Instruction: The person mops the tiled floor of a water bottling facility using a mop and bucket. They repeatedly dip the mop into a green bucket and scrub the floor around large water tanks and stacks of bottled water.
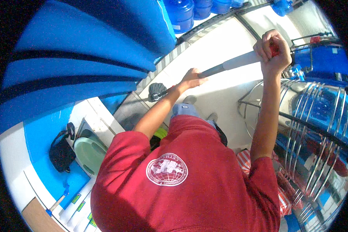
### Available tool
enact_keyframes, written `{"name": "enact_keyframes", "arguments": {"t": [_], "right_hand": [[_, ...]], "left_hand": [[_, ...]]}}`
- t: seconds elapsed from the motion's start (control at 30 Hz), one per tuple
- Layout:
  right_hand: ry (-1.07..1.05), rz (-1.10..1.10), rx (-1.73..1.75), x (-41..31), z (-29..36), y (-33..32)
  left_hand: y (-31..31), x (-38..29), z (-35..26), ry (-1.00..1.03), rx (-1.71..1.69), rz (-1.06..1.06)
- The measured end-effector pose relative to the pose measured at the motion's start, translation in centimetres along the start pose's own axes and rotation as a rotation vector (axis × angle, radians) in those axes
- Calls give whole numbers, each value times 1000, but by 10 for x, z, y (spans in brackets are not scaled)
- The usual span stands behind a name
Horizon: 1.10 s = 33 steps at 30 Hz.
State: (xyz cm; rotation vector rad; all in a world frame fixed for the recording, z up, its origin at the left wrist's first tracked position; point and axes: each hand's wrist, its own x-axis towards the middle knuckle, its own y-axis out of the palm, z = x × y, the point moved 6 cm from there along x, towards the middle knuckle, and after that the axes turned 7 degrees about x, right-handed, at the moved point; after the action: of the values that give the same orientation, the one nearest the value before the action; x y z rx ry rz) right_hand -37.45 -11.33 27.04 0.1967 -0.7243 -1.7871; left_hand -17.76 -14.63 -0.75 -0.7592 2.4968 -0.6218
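Observation:
My right hand [274, 53] is closed around the red-tipped upper end of a grey mop handle [237, 62]. Lower on the same handle, my left hand [192, 78] grips it, with the fingers partly hidden from view. The handle slants down to the left, passing behind my left forearm. At its lower end a dark grey mop head [157, 92] rests on the pale tiled floor, close to a patterned tile border. Both arms reach forward from a red shirt.
Blue curtains [84, 43] hang at upper left, with blue water jugs [179, 14] beyond. A metal wire rack [304, 124] holding a blue jug stands at right. A green basin [90, 155] and black bag [62, 152] lie at left. A striped bag [284, 203] is at lower right.

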Motion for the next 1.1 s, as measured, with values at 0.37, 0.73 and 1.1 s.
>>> {"name": "enact_keyframes", "arguments": {"t": [0.37, 0.73, 1.1], "right_hand": [[-257, -563, -154, -120, 56, -63], [-412, -451, -353, -151, 53, 0], [-424, -337, -273, -65, 99, -66]], "left_hand": [[59, 12, -58, 611, 238, 120], [42, 107, -76, 696, 345, 271], [16, 143, -116, 499, 260, 6]]}}
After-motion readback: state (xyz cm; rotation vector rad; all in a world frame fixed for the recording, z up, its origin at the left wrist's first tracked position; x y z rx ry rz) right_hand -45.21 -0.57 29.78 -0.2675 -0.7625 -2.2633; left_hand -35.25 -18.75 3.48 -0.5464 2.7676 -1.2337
